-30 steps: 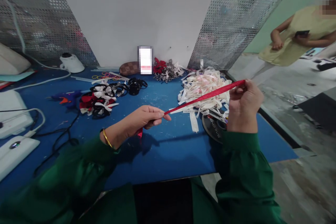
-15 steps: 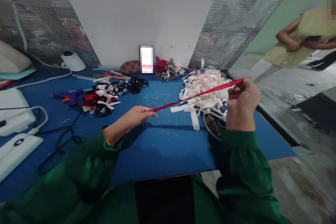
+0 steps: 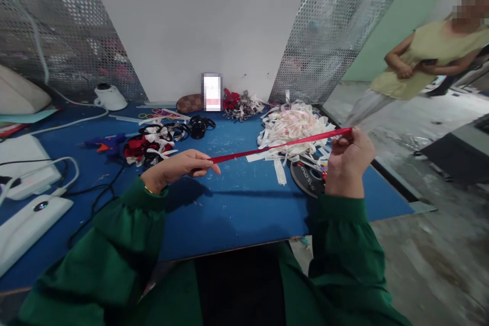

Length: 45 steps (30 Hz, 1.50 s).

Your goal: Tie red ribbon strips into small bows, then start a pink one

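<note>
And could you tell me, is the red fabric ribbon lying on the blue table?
No, the red ribbon is stretched between the left hand and the right hand.

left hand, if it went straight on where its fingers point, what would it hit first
Past the red ribbon it holds, probably the pale ribbon pile; the left hand seems raised, so it may pass over and meet the right hand.

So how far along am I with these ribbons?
The bows clustered at left look finished. In hand, a red ribbon stretches between your left hand and right hand, no bow formed. The black bands without visible bows and heaped pale strips may be what's left.
</note>
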### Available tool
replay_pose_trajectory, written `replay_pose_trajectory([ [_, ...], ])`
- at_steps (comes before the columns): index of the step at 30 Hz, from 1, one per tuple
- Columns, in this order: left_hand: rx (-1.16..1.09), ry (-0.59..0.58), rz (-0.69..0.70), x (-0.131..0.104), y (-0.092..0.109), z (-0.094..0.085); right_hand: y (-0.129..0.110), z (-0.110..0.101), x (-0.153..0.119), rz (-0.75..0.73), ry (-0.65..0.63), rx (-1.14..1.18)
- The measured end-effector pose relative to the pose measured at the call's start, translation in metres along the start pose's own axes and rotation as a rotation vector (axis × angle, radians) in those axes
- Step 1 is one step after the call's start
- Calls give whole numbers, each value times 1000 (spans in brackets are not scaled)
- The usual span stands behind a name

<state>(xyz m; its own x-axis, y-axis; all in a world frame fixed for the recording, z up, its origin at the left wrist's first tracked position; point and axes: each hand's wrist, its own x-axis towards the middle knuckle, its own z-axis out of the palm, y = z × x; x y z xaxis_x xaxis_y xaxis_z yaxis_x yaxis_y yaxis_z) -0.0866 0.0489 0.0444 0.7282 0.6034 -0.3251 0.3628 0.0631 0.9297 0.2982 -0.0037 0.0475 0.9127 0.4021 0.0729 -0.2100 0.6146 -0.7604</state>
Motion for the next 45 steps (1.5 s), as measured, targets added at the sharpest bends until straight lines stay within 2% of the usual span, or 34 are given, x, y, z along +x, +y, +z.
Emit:
replay_pose_trajectory([
  [4, 25, 114, 37, 2, -8, -10, -4, -18, -4, 135, 8, -43],
  [7, 46, 190, 43, 4, -13, -11, -9, -30, -4, 168, 26, -47],
  [13, 147, 143, -1, 2, -11, -11, -18, -34, -9, 65, 40, -78],
  [15, 249, 140, -39, -1, -10, -18, -16, -30, -15, 66, -6, -77],
  [17, 443, 160, -124, -8, -9, -27, -12, -27, -27, 99, -100, -92],
  [19, 756, 295, -285, -19, -4, -31, -5, -23, -44, 146, -260, -126],
  [21, 1123, 516, -424, -31, 7, -25, 3, -20, -64, 221, -415, -161],
  [22, 1223, 613, -412, -36, 14, -18, 7, -18, -74, 247, -467, -169],
  [23, 1279, 675, -300, -39, 21, -7, 10, -16, -85, 271, -520, -180],
  [24, 1278, 684, -103, -39, 29, 6, 13, -15, -95, 292, -568, -195],
  [26, 1052, 574, 252, -29, 42, 35, 17, -12, -115, 314, -663, -235],
  [28, 621, 449, 399, -10, 46, 64, 20, -9, -132, 330, -735, -260],
  [29, 431, 393, 411, 2, 44, 76, 21, -9, -139, 338, -766, -269],
  [31, 166, 384, 412, 24, 35, 93, 23, -8, -150, 334, -802, -288],
  [33, 13, 325, 375, 39, 23, 101, 24, -9, -157, 312, -806, -315],
  [35, -119, 331, 313, 44, 13, 104, 27, -11, -161, 303, -782, -342],
  [39, -197, 335, 231, 40, 3, 105, 33, -17, -163, 321, -728, -406],
  [41, -188, 336, 219, 38, 1, 105, 33, -21, -159, 308, -751, -460],
  [43, -185, 356, 209, 37, -1, 106, 28, -30, -145, 272, -817, -559],
  [45, -204, 371, 186, 38, -2, 105, 17, -44, -120, 145, -844, -756],
])
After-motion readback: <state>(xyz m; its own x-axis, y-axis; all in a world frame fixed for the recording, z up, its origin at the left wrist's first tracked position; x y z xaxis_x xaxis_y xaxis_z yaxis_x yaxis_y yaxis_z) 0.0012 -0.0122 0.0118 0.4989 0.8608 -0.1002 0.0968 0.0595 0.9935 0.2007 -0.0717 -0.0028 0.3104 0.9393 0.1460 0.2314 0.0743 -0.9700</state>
